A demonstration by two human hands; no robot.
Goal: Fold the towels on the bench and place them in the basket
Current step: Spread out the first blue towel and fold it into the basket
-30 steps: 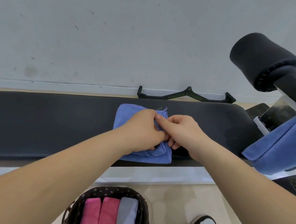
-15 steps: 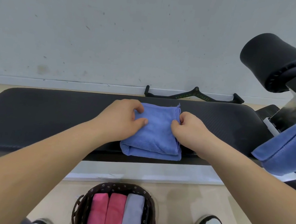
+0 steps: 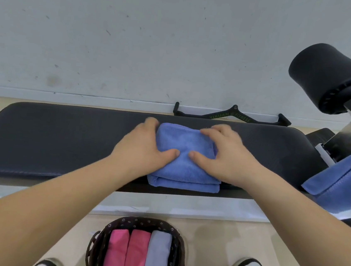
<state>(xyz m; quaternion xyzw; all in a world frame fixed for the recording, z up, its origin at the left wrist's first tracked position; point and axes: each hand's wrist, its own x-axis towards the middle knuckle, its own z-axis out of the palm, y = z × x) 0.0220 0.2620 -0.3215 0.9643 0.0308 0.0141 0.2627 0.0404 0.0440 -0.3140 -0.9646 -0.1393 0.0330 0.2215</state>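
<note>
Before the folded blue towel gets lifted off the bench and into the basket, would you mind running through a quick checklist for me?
1. Blue towel folded into a compact stack on the bench: ok.
2. Left hand and right hand on either side of it, thumbs on top: ok.
3. Fingers actually under the towel for a lift: cannot tell.
4. Basket within reach, on the floor right below the bench edge: ok.
5. Free slot in the basket beside the two pink towels and grey towel: cannot tell, looks tight.
6. All towels done: not ok, another blue towel hangs at the right.
</note>
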